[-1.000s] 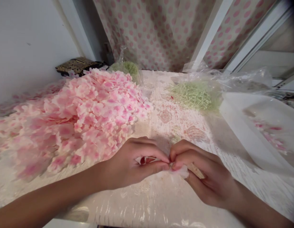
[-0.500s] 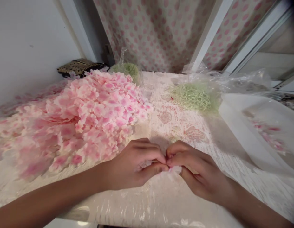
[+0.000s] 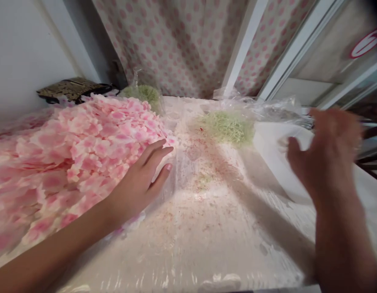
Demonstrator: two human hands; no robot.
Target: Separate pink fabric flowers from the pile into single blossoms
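Observation:
A large heap of pink artificial flower petals [image 3: 93,138] covers the left side of the table. My left hand [image 3: 139,181] is at the heap's right edge, palm down, its fingers apart and nothing visible in them. Over the white tray [image 3: 270,150] on the right, my right hand [image 3: 328,154] is raised and blurred, with thumb and fingers spread. It hides much of the tray's inside. A bunch of thin pale green stems [image 3: 229,127] lies between the hands, farther back.
Another bag of green stems [image 3: 145,95] stands behind the heap, near a patterned pouch [image 3: 74,88]. Clear plastic wrapping [image 3: 267,109] lies behind the tray. A dotted curtain [image 3: 176,44] hangs beyond the plastic-covered table [image 3: 188,244].
My hands have come apart from their pinch on a small petal piece at the centre. The left moved to the heap and opened; the right rose over the tray. The view shifted right.

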